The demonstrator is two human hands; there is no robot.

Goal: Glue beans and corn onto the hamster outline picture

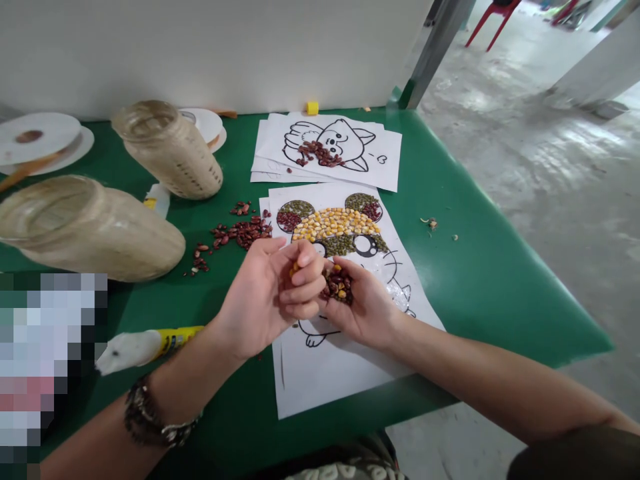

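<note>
My left hand (277, 287) is raised with its fingers curled in, and yellow corn kernels (295, 269) show inside them. Cupped right beside it, my right hand (367, 303) holds a small heap of dark red beans (342, 284) mixed with a few corn kernels. Both hands are over a sheet of paper (320, 380) with a line-drawn animal. Its forehead is covered with corn (337, 222), while green and red beans fill the ears and green beans (340, 246) lie between the eyes. The hands hide the middle of the drawing.
Loose red beans (245, 233) lie left of the paper. Another sheet with a fox drawing (370, 150) bears more beans. Two jars (175, 153) stand at the left, near a yellow-and-white glue bottle (170, 340). A yellow cap (312, 108) sits by the wall.
</note>
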